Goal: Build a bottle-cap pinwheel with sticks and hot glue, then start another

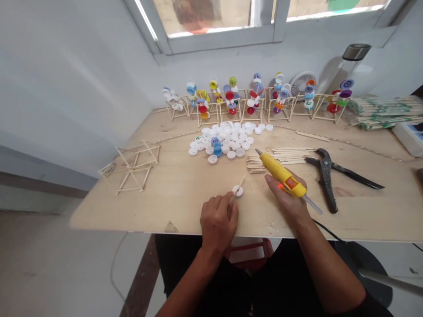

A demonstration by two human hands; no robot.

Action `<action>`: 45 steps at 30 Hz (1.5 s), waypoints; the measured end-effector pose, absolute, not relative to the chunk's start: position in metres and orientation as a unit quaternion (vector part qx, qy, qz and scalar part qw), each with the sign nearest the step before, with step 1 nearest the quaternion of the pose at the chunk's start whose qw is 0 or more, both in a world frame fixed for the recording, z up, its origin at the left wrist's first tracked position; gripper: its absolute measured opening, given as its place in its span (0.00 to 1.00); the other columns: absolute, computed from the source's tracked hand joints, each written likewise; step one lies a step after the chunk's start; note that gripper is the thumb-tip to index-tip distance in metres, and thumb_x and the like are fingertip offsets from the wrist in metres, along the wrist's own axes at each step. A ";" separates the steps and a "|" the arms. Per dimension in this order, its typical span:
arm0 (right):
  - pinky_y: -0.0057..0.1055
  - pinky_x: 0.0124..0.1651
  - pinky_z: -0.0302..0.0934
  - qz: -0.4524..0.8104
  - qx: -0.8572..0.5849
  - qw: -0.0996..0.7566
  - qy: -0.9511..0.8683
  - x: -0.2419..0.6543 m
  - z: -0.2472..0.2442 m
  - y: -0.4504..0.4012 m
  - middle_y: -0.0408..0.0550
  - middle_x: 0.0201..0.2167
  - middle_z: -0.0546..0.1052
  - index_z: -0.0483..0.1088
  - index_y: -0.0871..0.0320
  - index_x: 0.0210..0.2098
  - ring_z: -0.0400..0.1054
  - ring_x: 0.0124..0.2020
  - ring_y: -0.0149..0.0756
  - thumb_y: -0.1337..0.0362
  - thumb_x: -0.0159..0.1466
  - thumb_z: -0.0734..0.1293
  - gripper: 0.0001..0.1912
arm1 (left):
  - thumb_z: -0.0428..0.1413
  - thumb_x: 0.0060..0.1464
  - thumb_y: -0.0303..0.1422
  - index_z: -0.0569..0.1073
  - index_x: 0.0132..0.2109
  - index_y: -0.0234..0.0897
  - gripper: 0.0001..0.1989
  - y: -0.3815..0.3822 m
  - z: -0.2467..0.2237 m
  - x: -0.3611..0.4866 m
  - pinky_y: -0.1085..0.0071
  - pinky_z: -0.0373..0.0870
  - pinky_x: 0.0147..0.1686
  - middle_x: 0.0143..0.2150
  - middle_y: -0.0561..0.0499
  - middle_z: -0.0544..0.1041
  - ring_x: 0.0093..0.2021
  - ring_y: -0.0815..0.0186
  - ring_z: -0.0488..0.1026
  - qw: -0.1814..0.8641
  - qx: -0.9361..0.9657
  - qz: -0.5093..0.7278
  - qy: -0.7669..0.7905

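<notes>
Near the left edge of the table (132, 211) lie flat stick frames (135, 169). Close to the front edge, the left hand (218, 222) has its fingertips (231, 197) pinched at a white cap (237, 190), with a stick (242, 181) rising from it. Beyond them, mid-table, spreads a pile of caps (224, 141), mostly white, with a blue stack among them. Along the back edge stands a row of cap-and-stick models (254, 99). The right hand (284, 198) is clenched round a yellow glue gun (280, 176), its nozzle just above loose sticks (280, 157). A small fan (302, 83) stands behind the models, and black pliers (325, 178) lie right of the glue gun. Farther right, a bottle (350, 66) stands by the wall, above a bundle of wrapped sticks (383, 112) at the back right corner.
</notes>
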State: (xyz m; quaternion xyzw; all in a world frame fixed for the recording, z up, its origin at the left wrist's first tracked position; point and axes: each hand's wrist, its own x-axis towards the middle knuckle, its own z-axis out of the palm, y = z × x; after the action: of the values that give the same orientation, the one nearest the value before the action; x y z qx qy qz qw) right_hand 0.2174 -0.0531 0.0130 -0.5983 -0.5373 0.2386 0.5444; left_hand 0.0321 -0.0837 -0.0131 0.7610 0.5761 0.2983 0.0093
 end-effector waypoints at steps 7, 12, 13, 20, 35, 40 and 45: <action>0.29 0.27 0.57 0.242 -0.601 0.542 -0.535 0.219 0.010 -0.053 0.39 0.21 0.68 0.67 0.56 0.28 0.61 0.22 0.31 0.55 0.57 0.68 0.11 | 0.53 0.55 0.33 0.68 0.50 0.34 0.16 -0.075 -0.006 0.040 0.64 0.67 0.37 0.34 0.46 0.74 0.35 0.60 0.70 -0.004 0.758 0.306 0.576; 0.30 0.27 0.57 0.251 -0.596 0.543 -0.536 0.218 0.013 -0.054 0.39 0.20 0.68 0.65 0.55 0.26 0.62 0.22 0.32 0.55 0.56 0.68 0.11 | 0.53 0.54 0.32 0.67 0.50 0.35 0.15 -0.078 -0.009 0.038 0.64 0.67 0.36 0.34 0.47 0.74 0.35 0.60 0.71 -0.002 0.756 0.305 0.579; 0.29 0.27 0.56 0.254 -0.595 0.543 -0.536 0.218 0.014 -0.054 0.39 0.20 0.68 0.65 0.55 0.26 0.62 0.22 0.32 0.55 0.56 0.68 0.11 | 0.53 0.54 0.31 0.67 0.50 0.35 0.15 -0.079 -0.010 0.037 0.64 0.66 0.36 0.34 0.47 0.74 0.35 0.60 0.71 -0.002 0.756 0.303 0.580; 0.29 0.26 0.56 0.254 -0.597 0.537 -0.538 0.218 0.016 -0.055 0.38 0.19 0.67 0.65 0.55 0.25 0.61 0.22 0.30 0.57 0.57 0.68 0.11 | 0.50 0.54 0.27 0.71 0.43 0.35 0.10 -0.082 -0.011 0.032 0.64 0.66 0.34 0.32 0.47 0.75 0.34 0.60 0.71 0.026 0.759 0.284 0.586; 0.29 0.26 0.55 0.242 -0.603 0.529 -0.546 0.219 0.013 -0.055 0.38 0.20 0.66 0.63 0.55 0.26 0.60 0.21 0.30 0.54 0.57 0.68 0.13 | 0.51 0.55 0.31 0.75 0.43 0.36 0.11 -0.074 0.003 0.020 0.71 0.70 0.31 0.31 0.50 0.77 0.30 0.68 0.73 0.249 0.664 0.375 0.597; 0.30 0.27 0.56 0.233 -0.603 0.529 -0.550 0.219 0.012 -0.054 0.39 0.20 0.66 0.64 0.55 0.26 0.60 0.22 0.31 0.54 0.57 0.68 0.12 | 0.52 0.55 0.33 0.76 0.43 0.37 0.11 -0.071 0.003 0.017 0.72 0.70 0.30 0.29 0.52 0.76 0.28 0.68 0.72 0.263 0.665 0.377 0.588; 0.30 0.27 0.56 0.228 -0.610 0.526 -0.547 0.219 0.012 -0.054 0.39 0.20 0.67 0.65 0.55 0.27 0.61 0.22 0.31 0.54 0.57 0.68 0.12 | 0.51 0.55 0.30 0.75 0.44 0.37 0.11 -0.073 -0.002 0.019 0.70 0.70 0.33 0.32 0.50 0.77 0.32 0.67 0.73 0.235 0.690 0.362 0.581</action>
State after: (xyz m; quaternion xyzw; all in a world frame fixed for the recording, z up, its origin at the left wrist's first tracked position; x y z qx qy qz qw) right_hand 0.2189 -0.0541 0.0118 -0.6100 -0.5474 0.2282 0.5255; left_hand 0.0187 -0.0727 -0.0016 0.6901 0.5811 0.3616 0.2354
